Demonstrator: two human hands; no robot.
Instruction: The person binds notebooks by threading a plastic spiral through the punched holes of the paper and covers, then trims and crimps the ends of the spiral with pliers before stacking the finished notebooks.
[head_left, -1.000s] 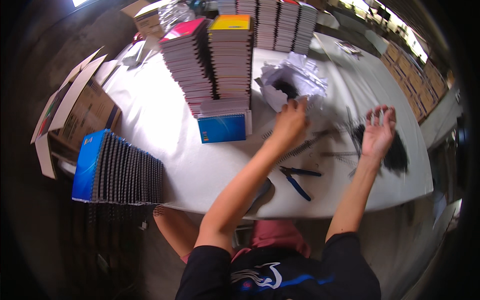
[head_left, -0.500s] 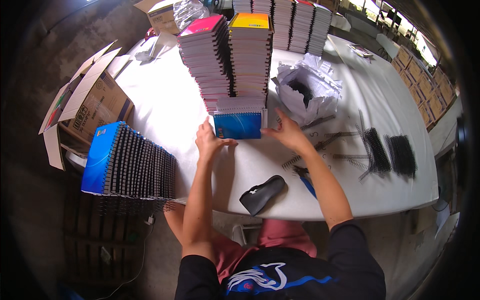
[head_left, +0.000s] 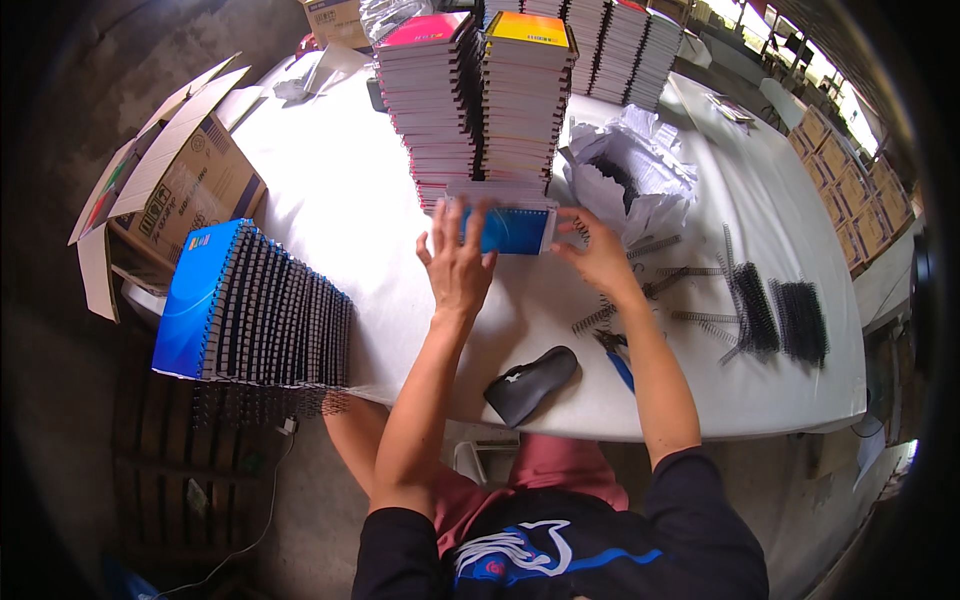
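Observation:
A blue-covered notebook (head_left: 515, 232) with punched holes along its far edge lies in front of me, against white sheets at the foot of two tall notebook stacks. Spread over the notebook's left part is my left hand (head_left: 460, 265), fingers stretched and their tips blurred. My right hand (head_left: 600, 262) is at the notebook's right edge, thumb and forefinger apart. A dark wire coil shows in the gap between them; whether it is touched cannot be made out. Near my right forearm lie blue-handled pliers (head_left: 620, 365) and a black wedge-shaped object (head_left: 532, 387).
Pink-topped (head_left: 425, 100) and yellow-topped (head_left: 525, 100) notebook stacks stand ahead. Crumpled white paper (head_left: 640, 180) holds dark coils. Bundled black coils (head_left: 798, 322) lie right. Blue spiral notebooks (head_left: 255, 305) are stacked left, by an open carton (head_left: 185, 190). Brown boxes (head_left: 850, 190) stand far right.
My left hand has moved from the notebook's left edge up onto its cover. My right hand stays by the right edge. The view has shifted slightly.

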